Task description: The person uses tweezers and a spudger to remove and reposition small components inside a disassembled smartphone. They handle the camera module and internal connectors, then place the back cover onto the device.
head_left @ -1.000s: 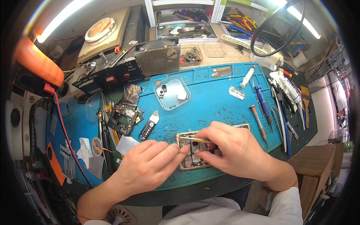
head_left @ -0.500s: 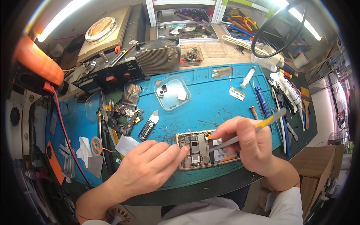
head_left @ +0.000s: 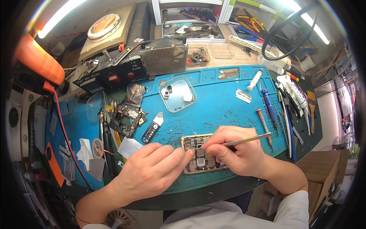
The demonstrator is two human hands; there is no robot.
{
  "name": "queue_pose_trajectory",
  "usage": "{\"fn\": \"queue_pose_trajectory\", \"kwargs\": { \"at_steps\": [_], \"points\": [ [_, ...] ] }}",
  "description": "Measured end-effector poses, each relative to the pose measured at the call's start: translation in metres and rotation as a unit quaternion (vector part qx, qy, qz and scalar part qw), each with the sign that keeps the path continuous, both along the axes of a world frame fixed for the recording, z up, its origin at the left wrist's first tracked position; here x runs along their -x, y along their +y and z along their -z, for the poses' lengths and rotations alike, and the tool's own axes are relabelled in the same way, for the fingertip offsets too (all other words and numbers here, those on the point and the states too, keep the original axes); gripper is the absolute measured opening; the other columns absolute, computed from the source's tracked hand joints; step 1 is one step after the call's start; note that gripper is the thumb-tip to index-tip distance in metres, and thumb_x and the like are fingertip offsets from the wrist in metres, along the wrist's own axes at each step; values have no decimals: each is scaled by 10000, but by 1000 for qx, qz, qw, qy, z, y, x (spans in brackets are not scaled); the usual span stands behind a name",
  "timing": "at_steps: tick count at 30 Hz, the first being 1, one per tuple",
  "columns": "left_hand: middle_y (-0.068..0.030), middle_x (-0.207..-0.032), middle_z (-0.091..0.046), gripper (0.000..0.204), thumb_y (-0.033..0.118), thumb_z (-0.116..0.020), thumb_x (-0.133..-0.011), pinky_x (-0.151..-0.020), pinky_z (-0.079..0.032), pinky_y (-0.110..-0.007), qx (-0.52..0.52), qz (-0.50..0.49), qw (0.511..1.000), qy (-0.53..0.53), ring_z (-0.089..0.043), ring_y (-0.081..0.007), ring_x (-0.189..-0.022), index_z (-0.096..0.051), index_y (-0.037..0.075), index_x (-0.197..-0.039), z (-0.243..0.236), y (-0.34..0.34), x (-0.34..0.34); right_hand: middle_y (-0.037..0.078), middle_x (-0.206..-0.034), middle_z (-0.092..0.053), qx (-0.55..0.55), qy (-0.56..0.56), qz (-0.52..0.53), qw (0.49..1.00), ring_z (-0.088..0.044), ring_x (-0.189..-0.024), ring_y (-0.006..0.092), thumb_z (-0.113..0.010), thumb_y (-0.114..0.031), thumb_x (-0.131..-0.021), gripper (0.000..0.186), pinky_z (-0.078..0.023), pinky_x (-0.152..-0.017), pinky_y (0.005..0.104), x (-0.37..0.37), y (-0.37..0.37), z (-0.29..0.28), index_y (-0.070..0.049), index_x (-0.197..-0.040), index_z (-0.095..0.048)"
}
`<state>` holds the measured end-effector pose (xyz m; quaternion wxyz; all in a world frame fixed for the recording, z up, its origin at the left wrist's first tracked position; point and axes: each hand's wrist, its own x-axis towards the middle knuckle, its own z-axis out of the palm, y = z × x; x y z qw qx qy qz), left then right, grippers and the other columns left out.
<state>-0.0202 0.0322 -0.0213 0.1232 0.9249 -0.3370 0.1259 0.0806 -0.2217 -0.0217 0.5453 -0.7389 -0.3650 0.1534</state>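
Smartphone (head_left: 201,162) with insides exposed, lying on the blue work mat (head_left: 223,108) near the front edge of the tabletop (head_left: 213,195). Left hand (head_left: 152,167) curled, fingertips at the smartphone's left end; whether gripping or merely touching, impossible to tell. Right hand (head_left: 242,153) closed around metal tweezers (head_left: 249,140), one end jutting out rightward, thumb and forefinger over the smartphone. Farther back, utility knife (head_left: 152,128) and clear plastic box (head_left: 178,104); to the right, copper-coloured screwdriver (head_left: 263,124).

Over the opened phone (head_left: 201,162), the right hand (head_left: 242,154) hides the tip of the metal tool (head_left: 249,140) and the phone's right end from view.
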Motion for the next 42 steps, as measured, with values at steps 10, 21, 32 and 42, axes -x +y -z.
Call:
{"fn": "queue_pose_trajectory", "kwargs": {
  "at_steps": [10, 21, 32, 42],
  "points": [
    [-53, -1140, -683, 484, 105, -733, -814, -830, -568, -361, 4, 0, 1000, 0, -693, -212, -971, -778, -18, -1281, -1, -1, -1, 115, -886, -753, -13, -56, -8, 998, -708, -737, 302, -761, -115, -1036, 93, -556, -644, 384, -1, 4, 3, -26, -1009, -775],
    [-57, -1109, -654, 442, 117, -730, -861, -808, -552, -338, -11, 18, 999, -25, -664, -182, -918, -762, -34, -1274, -1, 0, -5, 121, -885, -748, -29, -58, -3, 998, -715, -740, 314, -774, -104, -1018, 83, -556, -640, 397, -1, 3, 8, -23, -1005, -764],
    [-50, -1138, -670, 459, 118, -721, -835, -843, -561, -349, -15, 3, 1000, -21, -677, -193, -957, -775, -26, -1268, -1, -4, -2, 63, -853, -751, -37, 126, 28, 991, -715, -703, 164, -742, -141, -1066, 145, -554, -623, 313, -2, 0, -1, -2, -1027, -760],
    [-50, -1130, -672, 529, 18, -739, -755, -846, -557, -377, -1, -22, 1000, -4, -683, -215, -948, -780, 4, -1283, -1, -7, 2, 36, -890, -726, -133, 303, 93, 939, -643, -697, 51, -673, -234, -1137, 256, -524, -631, 215, -12, -3, -2, 10, -1150, -748]
  ]
}}
